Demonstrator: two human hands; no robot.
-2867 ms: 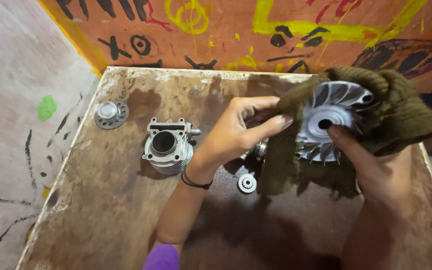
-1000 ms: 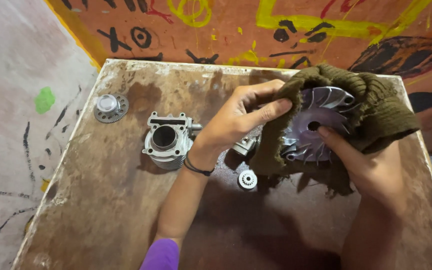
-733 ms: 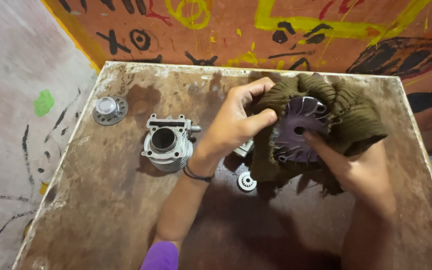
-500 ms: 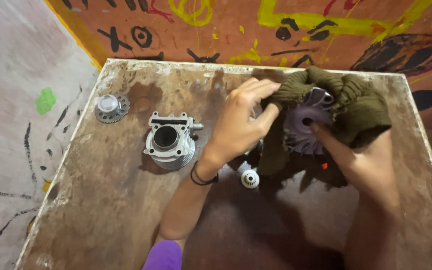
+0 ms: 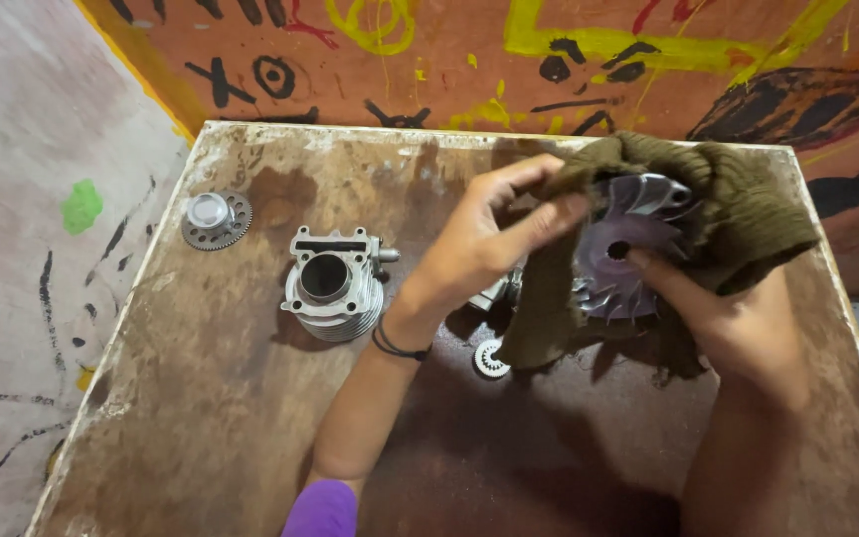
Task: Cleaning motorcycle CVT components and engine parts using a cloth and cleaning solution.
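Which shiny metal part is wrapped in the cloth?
The finned metal disc, held by both hands inside the green cloth. The engine cylinder, toothed gear and small gear lie bare.

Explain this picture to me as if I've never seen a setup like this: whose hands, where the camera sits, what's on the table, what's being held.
There is no machine here, only a person working with two bare hands. The one picture comes from a camera worn on the person's head, looking down at a stained wooden table set against a painted wall.

The right hand holds a round finned metal disc up off the table, a finger at its centre hole. The left hand presses an olive knitted cloth over the disc's edge; the cloth wraps behind and hangs below it.

On the table lie a ribbed metal engine cylinder standing upright, a flat toothed gear near the left edge, and a small toothed part just under the cloth. Another metal piece behind the left hand is mostly hidden.
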